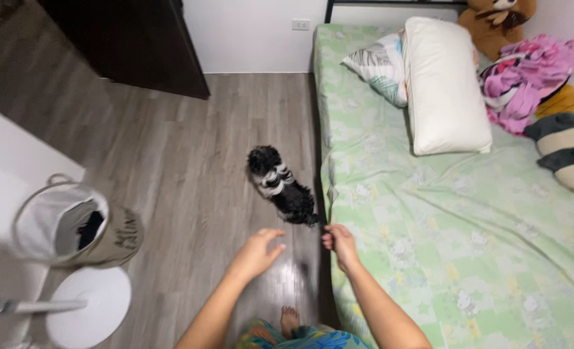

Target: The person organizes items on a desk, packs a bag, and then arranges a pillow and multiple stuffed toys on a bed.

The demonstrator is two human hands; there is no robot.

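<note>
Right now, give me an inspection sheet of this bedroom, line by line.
Surface: green patterned bed sheet, wrinkled, on the bed beside a grey wood floor.
Job's things: sheet edge pinched by the right hand.
Clutter: white pillow, leaf-print pillow, pink clothes, plush bear, striped cushion.
Hands: left hand open over the floor; right hand closed on the sheet edge.
Cables: nothing seen.
Surroundings: small black-and-white dog, laundry basket, white fan base.

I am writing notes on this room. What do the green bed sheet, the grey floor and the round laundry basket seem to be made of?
Green patterned bed sheet: thin woven cloth, matte; it wrinkles. Grey plank floor: wood or wood-look laminate, slightly glossy, with grain lines and seams. Round beige laundry basket: probably soft fabric, with a pale lining.
</note>
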